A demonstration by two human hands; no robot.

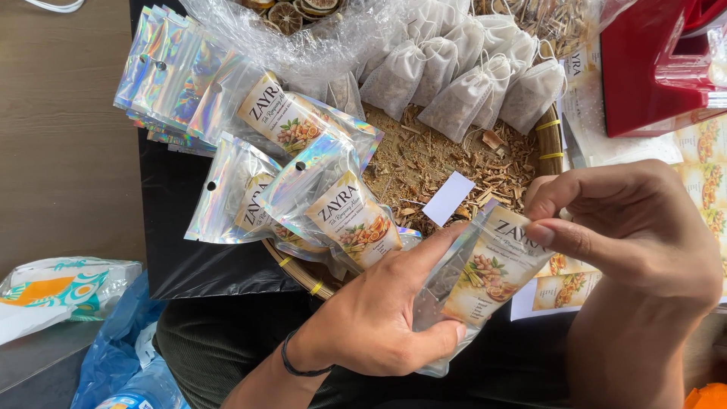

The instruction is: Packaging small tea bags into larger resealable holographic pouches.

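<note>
Head view: a seated person works over a round woven tray [551, 144] heaped with dried herb chips. The left hand [379, 318], a dark band at its wrist, is curled around a clear pouch [485, 276], thumb stretched along one edge and fingers wrapped underneath. The right hand [628, 227] pinches the pouch's top corner between thumb and forefinger, the other fingers folded in. The pouch sits low in the middle of the frame, just in front of the tray's near rim and above the person's lap, with a cream label showing printed fruit and roots on its face.

A small white slip [448, 198] lies on the chips just beyond the pouch's upper edge. On the tray's left side, several labelled shiny pouches [341, 212] lie in a loose pile, overlapping. Further left, a fanned stack of empty holographic pouches [170, 72] rests on a black sheet [182, 257]. White drawstring sachets [469, 76] crowd the tray's far rim, beside a crumpled clear bag [303, 38] holding dried citrus slices. A red box [651, 68] stands at upper right, with sheets of printed labels [700, 174] below it. A blue bag [121, 348] lies at lower left.
</note>
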